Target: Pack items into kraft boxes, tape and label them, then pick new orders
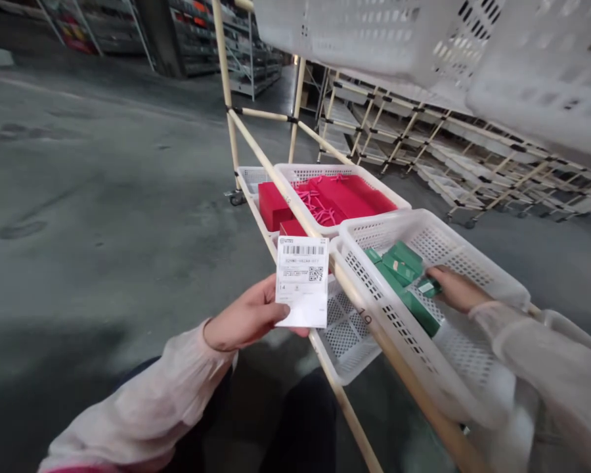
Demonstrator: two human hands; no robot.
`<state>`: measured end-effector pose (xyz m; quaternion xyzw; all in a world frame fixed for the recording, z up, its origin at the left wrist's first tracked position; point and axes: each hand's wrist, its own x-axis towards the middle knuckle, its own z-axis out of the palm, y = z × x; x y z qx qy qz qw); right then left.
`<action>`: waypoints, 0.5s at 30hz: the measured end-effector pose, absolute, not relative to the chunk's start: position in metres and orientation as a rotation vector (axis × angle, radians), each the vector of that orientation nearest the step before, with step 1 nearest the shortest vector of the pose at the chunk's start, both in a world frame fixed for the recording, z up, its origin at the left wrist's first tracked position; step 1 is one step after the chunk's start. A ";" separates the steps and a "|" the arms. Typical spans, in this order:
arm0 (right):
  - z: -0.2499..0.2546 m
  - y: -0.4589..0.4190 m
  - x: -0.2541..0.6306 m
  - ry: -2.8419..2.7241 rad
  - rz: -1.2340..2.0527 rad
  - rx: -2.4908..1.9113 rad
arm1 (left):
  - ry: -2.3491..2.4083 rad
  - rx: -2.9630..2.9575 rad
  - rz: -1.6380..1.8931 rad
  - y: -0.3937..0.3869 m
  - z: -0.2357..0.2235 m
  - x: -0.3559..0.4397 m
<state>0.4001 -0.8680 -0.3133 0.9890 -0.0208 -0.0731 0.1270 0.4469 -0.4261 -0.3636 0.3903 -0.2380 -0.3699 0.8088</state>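
Observation:
My left hand (249,316) pinches a white paper slip (303,281) printed with a barcode and a QR code, held up in front of the cart rail. My right hand (454,288) reaches into a white perforated basket (477,259) and closes on a small green box (428,287). Several more green boxes (398,261) lie in that basket. Both arms wear pale pink sleeves.
A farther white basket (320,174) holds red bags with pink cord handles (347,197), and red boxes (272,205) sit beside it. The baskets rest on a cream tube-frame cart (256,141) with castors. White baskets hang overhead (423,39). Grey concrete floor lies left; more racks stand behind.

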 end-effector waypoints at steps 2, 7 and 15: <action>-0.313 -0.867 0.400 -0.084 -0.210 2.876 | -0.516 0.821 -0.793 -0.425 -0.363 0.447; -0.312 -0.864 0.399 -0.082 -0.237 2.878 | -0.494 0.801 -0.778 -0.427 -0.363 0.448; -0.312 -0.877 0.404 -0.064 -0.306 2.927 | -0.500 0.774 -0.784 -0.432 -0.364 0.451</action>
